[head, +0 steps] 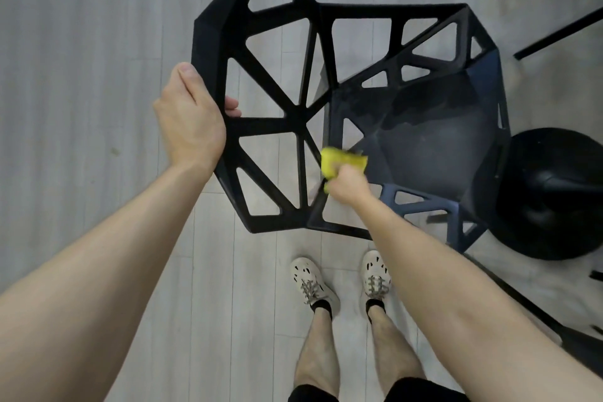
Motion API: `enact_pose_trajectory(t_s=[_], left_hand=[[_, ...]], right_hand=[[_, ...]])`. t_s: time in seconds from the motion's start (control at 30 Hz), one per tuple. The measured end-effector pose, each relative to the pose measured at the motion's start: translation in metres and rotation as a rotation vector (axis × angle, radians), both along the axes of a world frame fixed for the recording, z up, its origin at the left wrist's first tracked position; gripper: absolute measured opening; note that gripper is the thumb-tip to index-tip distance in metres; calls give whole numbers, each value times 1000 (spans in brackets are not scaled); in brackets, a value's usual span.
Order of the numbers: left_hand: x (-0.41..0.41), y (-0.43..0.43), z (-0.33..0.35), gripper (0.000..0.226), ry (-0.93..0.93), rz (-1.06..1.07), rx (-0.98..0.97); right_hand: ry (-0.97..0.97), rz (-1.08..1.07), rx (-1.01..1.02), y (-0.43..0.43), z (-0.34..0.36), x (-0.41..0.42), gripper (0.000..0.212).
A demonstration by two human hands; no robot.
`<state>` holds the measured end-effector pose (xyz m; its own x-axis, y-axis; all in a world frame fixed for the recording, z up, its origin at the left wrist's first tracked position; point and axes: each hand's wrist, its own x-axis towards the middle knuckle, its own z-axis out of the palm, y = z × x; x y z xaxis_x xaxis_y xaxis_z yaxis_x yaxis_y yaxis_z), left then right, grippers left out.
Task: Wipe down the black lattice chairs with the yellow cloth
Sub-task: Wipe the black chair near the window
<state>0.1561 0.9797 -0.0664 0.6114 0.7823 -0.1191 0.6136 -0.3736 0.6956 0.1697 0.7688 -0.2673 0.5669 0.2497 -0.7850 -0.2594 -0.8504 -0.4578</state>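
**Cloth at the seat-and-back joint, chair steadied by its rim**

I have the yellow cloth (342, 160) bunched in my right hand (347, 186), fingers curled round it, and it is pressed against the black lattice chair (440, 147) where the near corner of the seat meets the lower struts of the backrest. The cloth looks soft and light. I judge it will wrap a narrow strut easily but could slide out of a loose grip, so it is best held as a wad with a flap left free to fold over edges.

My left hand (189, 121) is well apart from the right. It is clamped on the outer rim of the backrest, thumb along the outside and fingertips hooked through an opening in the lattice. I reckon that rim is the sensible hold. The frame looks stiff and hard, probably moulded, and it should not flex under wiping pressure. The open lattice suggests only moderate weight, so it could tip or skate if I push it with nothing steadying it. The struts have angled faces that the cloth must reach one at a time.

The chair stands on a pale plank floor (81, 75), directly ahead of my shoes (310, 284). A round black base (554, 192) sits just beside the seat on the right
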Motion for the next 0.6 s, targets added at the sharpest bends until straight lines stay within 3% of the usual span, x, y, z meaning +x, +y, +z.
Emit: enact_pose_trajectory(t_s=[0.2,0.23,0.37,0.4,0.6], left_hand=[[-1,2,-2,40,-27,-20,-4],[0,1,-1,40,-28,-16,-8],[-1,1,-3,40,-27,0,-17],[-1,1,-4,41,-31,3,-30],[-2,4,-6,46,-44,-10,-36]], right_hand=[[140,293,18,-61,17,-25,49],[139,241,11,-64,26,-28,51],[-40,-351,25,-35,29,-29,51],[-85,-381,43,-25,27,-29,51],[19,4,69,-19,49,-13,43]])
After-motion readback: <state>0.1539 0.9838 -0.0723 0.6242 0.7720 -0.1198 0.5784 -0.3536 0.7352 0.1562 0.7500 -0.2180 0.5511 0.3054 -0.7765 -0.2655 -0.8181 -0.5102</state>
